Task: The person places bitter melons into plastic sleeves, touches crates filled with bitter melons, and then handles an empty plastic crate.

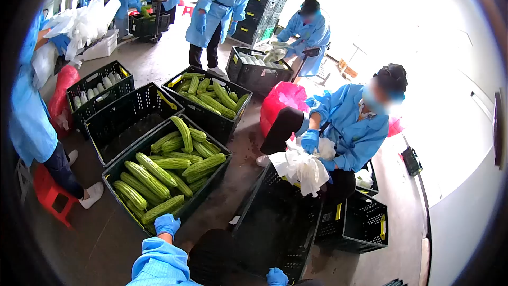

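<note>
At the gourd crate point(203, 191) is the left hand point(167, 224), right hand point(277, 277) by another crate point(275, 217), grips unclear.

Ribbed gourds point(150, 169), dull plastic
At eight o'clock the gourd skins look bumpy with a faint gloss. The crate point(275, 212) at six is matt plastic. At seven, the left glove point(167, 224) is smooth and rubbery, the sleeve point(160, 262) thin, creased fabric. Between one and two, the bag point(283, 99) is shiny crinkled film; at four, the sheets point(300, 168) are crumpled, paper or plastic unclear.
</note>
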A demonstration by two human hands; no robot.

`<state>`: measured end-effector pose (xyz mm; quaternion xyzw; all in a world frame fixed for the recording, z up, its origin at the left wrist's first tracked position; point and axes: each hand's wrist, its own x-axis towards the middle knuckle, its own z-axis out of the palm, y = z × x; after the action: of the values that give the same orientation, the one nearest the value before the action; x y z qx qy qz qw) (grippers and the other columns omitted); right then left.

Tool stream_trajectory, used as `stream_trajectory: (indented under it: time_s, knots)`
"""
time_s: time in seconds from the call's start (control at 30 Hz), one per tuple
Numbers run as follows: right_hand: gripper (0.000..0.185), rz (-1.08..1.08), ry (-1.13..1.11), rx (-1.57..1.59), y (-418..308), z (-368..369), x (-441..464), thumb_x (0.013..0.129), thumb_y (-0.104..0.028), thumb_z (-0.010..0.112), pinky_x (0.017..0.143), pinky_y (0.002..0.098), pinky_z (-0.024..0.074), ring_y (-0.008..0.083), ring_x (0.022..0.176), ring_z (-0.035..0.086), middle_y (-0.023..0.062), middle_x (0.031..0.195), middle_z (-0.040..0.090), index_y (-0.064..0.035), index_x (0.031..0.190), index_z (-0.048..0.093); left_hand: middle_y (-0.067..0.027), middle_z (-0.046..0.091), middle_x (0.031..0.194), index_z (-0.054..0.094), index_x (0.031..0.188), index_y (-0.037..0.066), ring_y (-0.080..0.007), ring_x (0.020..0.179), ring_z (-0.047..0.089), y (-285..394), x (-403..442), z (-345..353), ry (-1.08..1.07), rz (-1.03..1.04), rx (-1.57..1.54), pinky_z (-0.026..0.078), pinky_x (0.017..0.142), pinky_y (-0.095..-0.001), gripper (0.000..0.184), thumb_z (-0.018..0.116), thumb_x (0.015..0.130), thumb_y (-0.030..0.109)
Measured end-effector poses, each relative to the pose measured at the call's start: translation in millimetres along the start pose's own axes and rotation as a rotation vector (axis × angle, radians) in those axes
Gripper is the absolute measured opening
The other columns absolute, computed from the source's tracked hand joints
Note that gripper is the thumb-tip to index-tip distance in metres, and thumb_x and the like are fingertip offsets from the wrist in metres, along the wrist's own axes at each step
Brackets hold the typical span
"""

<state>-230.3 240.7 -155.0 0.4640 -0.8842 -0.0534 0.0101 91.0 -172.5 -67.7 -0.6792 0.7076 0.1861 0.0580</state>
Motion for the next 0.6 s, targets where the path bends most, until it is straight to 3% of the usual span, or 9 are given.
stream_trajectory:
  time_s: [0.17, 0.27, 0.37, 0.47, 0.6]
  knots:
    - [0.013, 0.003, -0.155, -0.091, 1, -7, 1, 0.088, -0.014, 0.049, 0.052, 0.0407, 0.0511, 0.0231, 0.066, 0.063, 0.0046, 0.079, 0.063, -0.0172, 0.089, 0.062, -0.0166, 0.071, 0.09, 0.074, 0.089, 0.009, -0.0353, 0.087, 0.069, -1, 1, 1, 0.006, 0.006, -0.018, 0.054, 0.075, -0.0456, 0.047, 0.062, 0.08, 0.053]
    - [0.013, -0.193, 0.364, 0.001, 19, 51, -7, 0.089, -0.015, 0.049, 0.054, 0.0417, 0.0515, 0.0243, 0.068, 0.064, 0.0069, 0.083, 0.064, -0.0168, 0.088, 0.062, -0.0168, 0.071, 0.091, 0.074, 0.089, 0.009, -0.0355, 0.087, 0.069, 0, -1, -1, -0.01, -0.016, -0.027, 0.054, 0.075, -0.0457, 0.047, 0.062, 0.08, 0.053]
    - [0.013, -0.045, 0.067, -0.024, 5, 1, -5, 0.09, -0.016, 0.049, 0.056, 0.042, 0.0523, 0.0252, 0.07, 0.065, 0.0085, 0.086, 0.065, -0.0167, 0.088, 0.061, -0.0168, 0.071, 0.093, 0.074, 0.09, 0.009, -0.0352, 0.089, 0.068, 0, -1, -4, -0.029, -0.02, -0.03, 0.053, 0.077, -0.0463, 0.05, 0.059, 0.08, 0.055]
    - [0.014, 0.068, -0.088, 0.088, 0, -12, 0, 0.091, -0.018, 0.048, 0.054, 0.0427, 0.0517, 0.0251, 0.067, 0.064, 0.0085, 0.085, 0.065, -0.017, 0.086, 0.061, -0.0172, 0.071, 0.093, 0.074, 0.091, 0.009, -0.0356, 0.089, 0.068, -1, 0, -3, -0.028, -0.02, -0.035, 0.053, 0.077, -0.0465, 0.05, 0.059, 0.08, 0.055]
    - [0.015, 0.048, -0.075, -0.031, -2, -6, 2, 0.092, -0.02, 0.047, 0.048, 0.0419, 0.0496, 0.0246, 0.06, 0.062, 0.008, 0.082, 0.064, -0.0176, 0.086, 0.061, -0.017, 0.071, 0.093, 0.074, 0.091, 0.009, -0.0355, 0.088, 0.068, -1, 0, -5, -0.029, -0.007, -0.035, 0.053, 0.077, -0.0464, 0.05, 0.059, 0.08, 0.056]
